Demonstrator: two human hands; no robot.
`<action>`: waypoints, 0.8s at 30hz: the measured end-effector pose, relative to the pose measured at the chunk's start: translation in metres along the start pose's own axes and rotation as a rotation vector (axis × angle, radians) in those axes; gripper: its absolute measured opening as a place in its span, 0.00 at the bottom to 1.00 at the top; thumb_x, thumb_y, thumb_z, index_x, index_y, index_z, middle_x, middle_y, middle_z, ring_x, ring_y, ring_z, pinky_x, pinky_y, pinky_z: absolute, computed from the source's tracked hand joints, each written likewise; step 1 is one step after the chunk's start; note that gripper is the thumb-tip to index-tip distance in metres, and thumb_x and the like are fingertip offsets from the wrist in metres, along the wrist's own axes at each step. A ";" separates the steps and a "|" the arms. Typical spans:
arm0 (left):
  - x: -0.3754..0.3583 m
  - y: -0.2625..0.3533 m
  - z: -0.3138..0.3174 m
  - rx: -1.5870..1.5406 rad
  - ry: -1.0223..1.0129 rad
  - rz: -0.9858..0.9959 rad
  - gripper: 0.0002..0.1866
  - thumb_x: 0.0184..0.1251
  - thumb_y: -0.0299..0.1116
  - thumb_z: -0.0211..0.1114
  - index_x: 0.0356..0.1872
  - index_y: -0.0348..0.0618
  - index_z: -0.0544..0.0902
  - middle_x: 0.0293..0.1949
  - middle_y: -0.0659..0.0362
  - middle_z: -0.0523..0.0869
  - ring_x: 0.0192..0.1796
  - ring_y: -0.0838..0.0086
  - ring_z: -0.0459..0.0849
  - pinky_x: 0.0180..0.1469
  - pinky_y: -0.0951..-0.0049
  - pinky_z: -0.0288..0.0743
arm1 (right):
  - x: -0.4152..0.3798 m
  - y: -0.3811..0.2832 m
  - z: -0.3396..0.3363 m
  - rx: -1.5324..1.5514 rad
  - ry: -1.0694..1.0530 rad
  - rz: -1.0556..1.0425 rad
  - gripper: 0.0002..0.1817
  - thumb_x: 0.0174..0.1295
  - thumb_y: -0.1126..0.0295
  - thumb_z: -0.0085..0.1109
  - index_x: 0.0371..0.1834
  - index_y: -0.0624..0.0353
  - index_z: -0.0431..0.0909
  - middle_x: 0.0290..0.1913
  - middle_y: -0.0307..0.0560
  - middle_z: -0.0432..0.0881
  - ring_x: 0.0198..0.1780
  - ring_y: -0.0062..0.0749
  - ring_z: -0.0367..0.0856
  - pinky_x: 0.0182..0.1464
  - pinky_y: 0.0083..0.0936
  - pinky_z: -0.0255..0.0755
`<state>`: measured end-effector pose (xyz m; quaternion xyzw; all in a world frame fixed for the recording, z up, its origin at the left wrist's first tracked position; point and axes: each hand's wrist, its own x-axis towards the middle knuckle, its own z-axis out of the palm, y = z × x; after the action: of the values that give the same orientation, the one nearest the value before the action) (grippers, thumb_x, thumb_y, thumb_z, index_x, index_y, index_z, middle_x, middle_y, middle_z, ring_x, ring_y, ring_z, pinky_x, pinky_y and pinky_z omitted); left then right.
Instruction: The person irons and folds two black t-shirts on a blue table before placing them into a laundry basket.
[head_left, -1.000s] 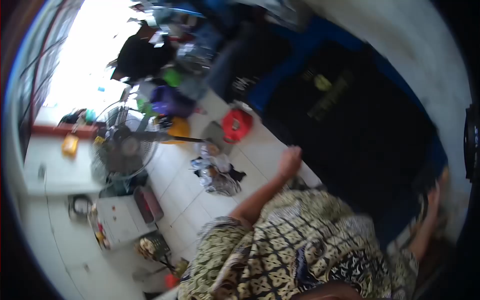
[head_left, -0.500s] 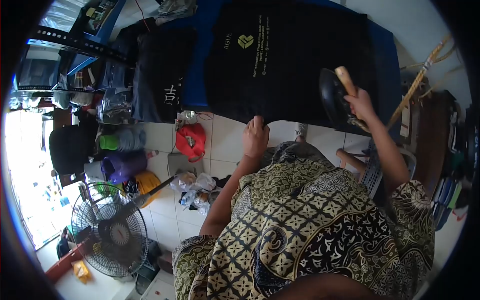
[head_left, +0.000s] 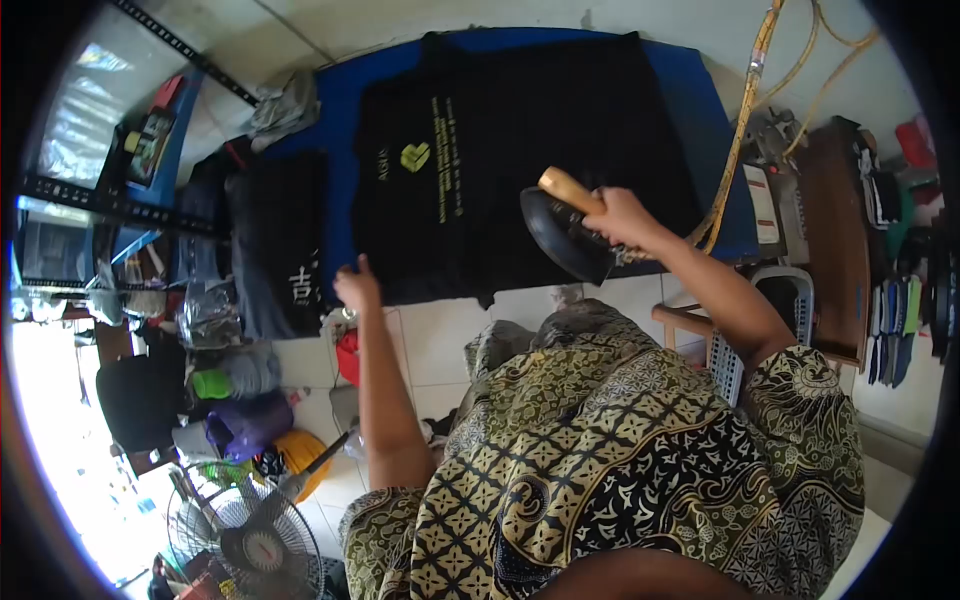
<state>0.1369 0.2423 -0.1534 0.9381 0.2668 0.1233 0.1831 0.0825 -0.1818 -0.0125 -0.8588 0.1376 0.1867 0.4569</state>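
Note:
A black printed garment point(head_left: 530, 165) with yellow-green lettering lies spread on the blue-covered table point(head_left: 715, 110). My right hand point(head_left: 625, 220) is closed around the wooden handle of a dark clothes iron point(head_left: 562, 235), which is over the lower right part of the garment. The iron is tilted in view, and whether its sole touches the cloth is hard to tell. Near the garment's lower left corner is my left hand point(head_left: 358, 287), its fingers apart with nothing visible in them. Another dark folded garment point(head_left: 280, 230) with white characters lies to the left.
A yellowish wrapped cable point(head_left: 745, 130) hangs at the right, close to my right forearm. Below it stand a grey plastic basket point(head_left: 728, 365) and a wooden cabinet point(head_left: 840, 250). Metal shelving point(head_left: 120, 205) is on the left, with a standing fan point(head_left: 262, 548) at lower left.
My left hand has left the garment's front hem and moved left. My right hand has carried the iron left across the garment. The view has shifted, showing more of the table's far edge.

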 end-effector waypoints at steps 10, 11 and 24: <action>0.077 -0.048 0.027 -0.277 -0.234 -0.313 0.12 0.56 0.38 0.66 0.20 0.41 0.79 0.15 0.61 0.77 0.17 0.79 0.71 0.18 0.74 0.63 | 0.106 0.187 -0.259 0.341 0.502 0.312 0.13 0.47 0.67 0.61 0.21 0.67 0.71 0.13 0.41 0.69 0.11 0.27 0.67 0.12 0.23 0.60; 0.073 -0.054 0.029 -0.240 -0.172 -0.329 0.13 0.56 0.39 0.66 0.21 0.42 0.79 0.16 0.58 0.78 0.18 0.75 0.72 0.20 0.70 0.65 | 0.110 0.196 -0.275 0.299 0.497 0.350 0.13 0.48 0.67 0.61 0.22 0.67 0.71 0.13 0.42 0.69 0.11 0.27 0.68 0.13 0.24 0.61; -0.083 -0.045 -0.021 -0.358 -0.360 -0.539 0.23 0.56 0.54 0.62 0.24 0.40 0.79 0.15 0.58 0.74 0.18 0.73 0.68 0.22 0.68 0.61 | 0.000 0.233 -0.125 -0.757 0.635 -0.031 0.21 0.53 0.58 0.60 0.45 0.60 0.71 0.49 0.53 0.70 0.54 0.49 0.67 0.53 0.43 0.61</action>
<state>0.0410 0.2388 -0.1637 0.7938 0.4422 -0.0516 0.4143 0.0116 -0.4129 -0.1195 -0.9809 0.1798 -0.0539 0.0511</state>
